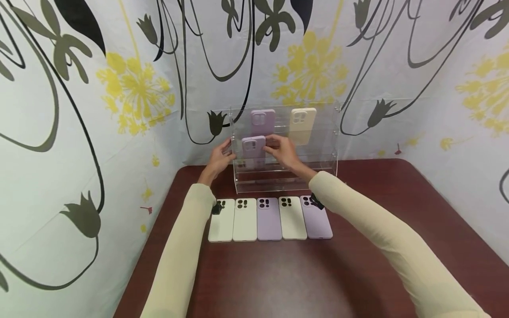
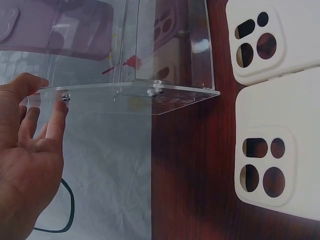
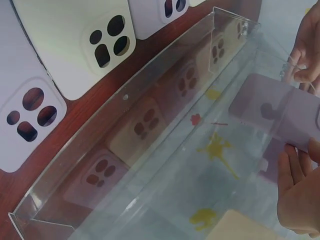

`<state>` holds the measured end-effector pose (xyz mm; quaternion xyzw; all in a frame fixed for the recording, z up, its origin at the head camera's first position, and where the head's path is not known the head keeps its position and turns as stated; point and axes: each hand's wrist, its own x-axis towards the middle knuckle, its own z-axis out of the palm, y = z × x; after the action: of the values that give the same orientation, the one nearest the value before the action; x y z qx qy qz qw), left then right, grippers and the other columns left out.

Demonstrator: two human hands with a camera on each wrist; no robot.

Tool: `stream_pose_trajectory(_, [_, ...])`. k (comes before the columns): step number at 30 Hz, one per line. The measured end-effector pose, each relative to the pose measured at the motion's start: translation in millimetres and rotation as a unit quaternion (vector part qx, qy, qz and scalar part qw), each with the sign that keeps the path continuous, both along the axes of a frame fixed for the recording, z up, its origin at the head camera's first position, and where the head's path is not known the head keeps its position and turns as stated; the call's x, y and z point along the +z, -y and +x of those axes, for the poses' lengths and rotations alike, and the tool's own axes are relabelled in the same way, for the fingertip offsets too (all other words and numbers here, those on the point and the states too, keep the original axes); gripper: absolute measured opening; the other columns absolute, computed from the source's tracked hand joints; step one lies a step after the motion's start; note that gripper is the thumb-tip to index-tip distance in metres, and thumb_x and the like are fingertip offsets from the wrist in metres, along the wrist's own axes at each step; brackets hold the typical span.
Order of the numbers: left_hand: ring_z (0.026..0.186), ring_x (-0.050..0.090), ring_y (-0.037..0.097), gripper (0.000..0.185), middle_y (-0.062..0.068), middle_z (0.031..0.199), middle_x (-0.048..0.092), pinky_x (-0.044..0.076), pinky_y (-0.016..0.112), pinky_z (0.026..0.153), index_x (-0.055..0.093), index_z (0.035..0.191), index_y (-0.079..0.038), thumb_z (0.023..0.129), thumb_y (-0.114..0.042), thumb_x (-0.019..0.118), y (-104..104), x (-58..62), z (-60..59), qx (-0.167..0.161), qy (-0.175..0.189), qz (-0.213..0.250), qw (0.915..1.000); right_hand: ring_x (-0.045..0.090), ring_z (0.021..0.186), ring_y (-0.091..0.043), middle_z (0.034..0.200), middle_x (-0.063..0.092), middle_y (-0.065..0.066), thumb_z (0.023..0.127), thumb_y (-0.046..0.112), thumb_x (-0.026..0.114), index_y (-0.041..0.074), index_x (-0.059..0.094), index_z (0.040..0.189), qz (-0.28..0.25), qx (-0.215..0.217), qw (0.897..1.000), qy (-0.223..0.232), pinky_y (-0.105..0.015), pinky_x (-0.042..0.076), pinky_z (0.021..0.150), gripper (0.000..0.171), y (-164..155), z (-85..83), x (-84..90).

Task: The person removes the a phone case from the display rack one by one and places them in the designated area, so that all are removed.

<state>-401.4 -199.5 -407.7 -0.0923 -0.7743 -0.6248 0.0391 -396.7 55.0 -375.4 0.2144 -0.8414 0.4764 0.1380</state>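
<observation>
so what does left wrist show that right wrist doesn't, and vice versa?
Left wrist only: the leftmost white case itself, not just a reflection, and a dark curved wallpaper stem.

Right wrist only: the right hand, a pale-yellow case cut off at the bottom edge, and, seen directly, the rightmost lilac case, the middle lilac case and the white case between them.

Both: the left hand, the clear stand, a lilac case at the stand, the dark-red table.

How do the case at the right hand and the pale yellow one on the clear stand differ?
The right hand touches the lilac case; no hand touches the pale yellow case. In the head view, the lilac case sits lower and further left than the pale yellow case. Both are camera end up, seen partly through the clear stand.
</observation>
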Motion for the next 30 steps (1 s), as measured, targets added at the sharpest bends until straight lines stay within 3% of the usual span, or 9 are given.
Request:
stream_pose_trajectory(9, [0.146,0.042,0.039,0.074,0.011,0.166,0.035,0.045,0.041,0.115,0.034,0.163,-0.014,0.097,0.008,0.059,-2,1.2,-2.1,0.005,0.005,-0.004,1.0,0.074,0.105,-0.035,0.117,0.074,-0.022,0.093,0.006,0.078,-0.003,0.069,0.128,-0.007,0.006,1.0,-0.01,-0.046,0.062,0.091,0.037,-8,4.1,16.7])
stream_pose_trajectory(30, [0.147,0.041,0.038,0.076,0.011,0.168,0.032,0.044,0.042,0.116,0.031,0.164,-0.013,0.096,0.007,0.059,-4,3.2,5.4,0.009,0.018,-0.008,0.9998,0.075,0.104,-0.035,0.118,0.074,-0.023,0.093,0.005,0.077,-0.002,0.069,0.129,-0.007,0.006,0.999,-0.037,-0.042,0.063,0.09,0.037,-37,19.0,43.8])
